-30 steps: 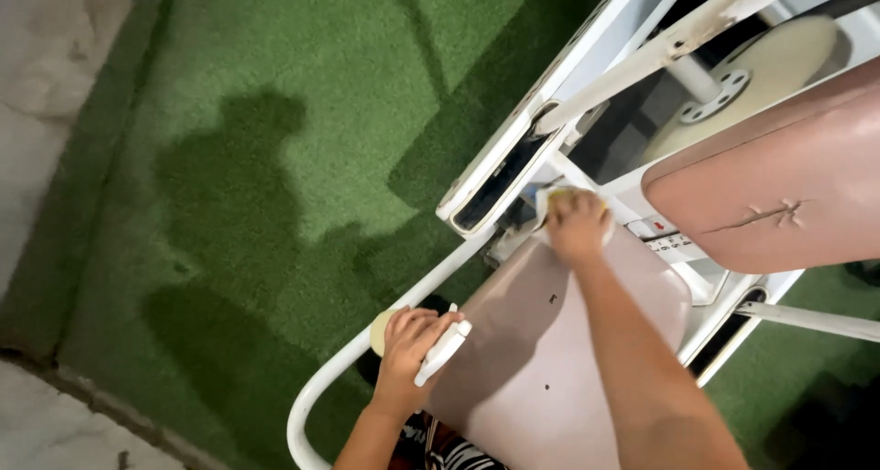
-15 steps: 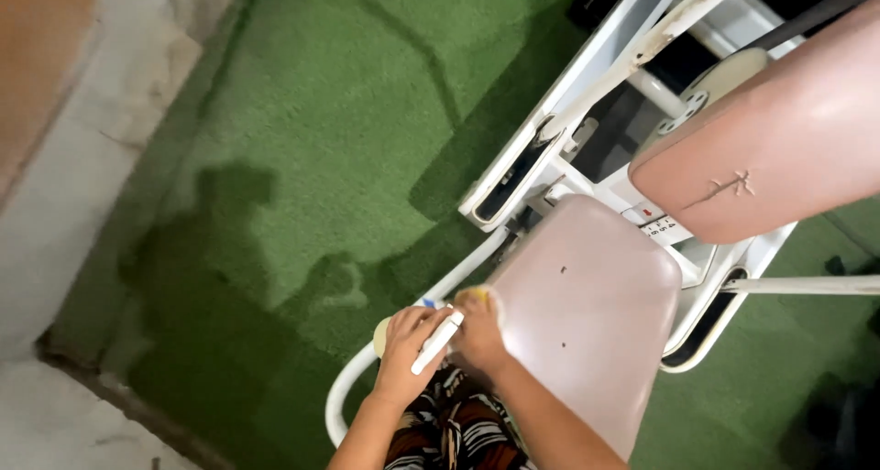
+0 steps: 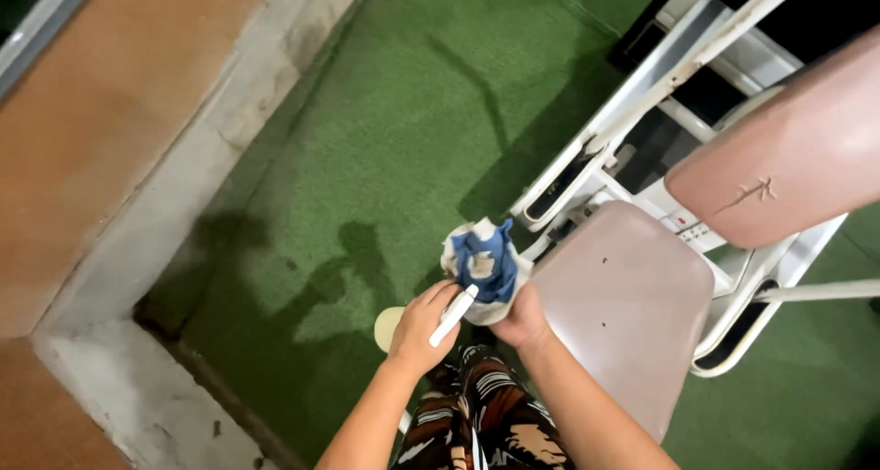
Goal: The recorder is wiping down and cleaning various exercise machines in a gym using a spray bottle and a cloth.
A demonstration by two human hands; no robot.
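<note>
My left hand (image 3: pixel 422 325) grips a spray bottle (image 3: pixel 394 326) with a pale yellow body and a white trigger. My right hand (image 3: pixel 521 320) holds a bunched blue and white cloth (image 3: pixel 484 265) up, just left of the pink padded seat (image 3: pixel 616 314) of a white-framed exercise machine (image 3: pixel 632 103). The two hands are close together in front of my body, the cloth just above the bottle's trigger. A pink padded backrest (image 3: pixel 779 168) with a cracked mark sits at the upper right.
Green artificial turf (image 3: pixel 385 140) covers the floor. A concrete curb (image 3: pixel 183 204) and a brown floor (image 3: pixel 101 113) lie to the left. My patterned trousers (image 3: pixel 477 424) show at the bottom. The machine's white bars fill the right side.
My right hand pulled back from the far end of the seat to its near edge, then lifted the cloth up beside the bottle. The view swung left, showing the curb.
</note>
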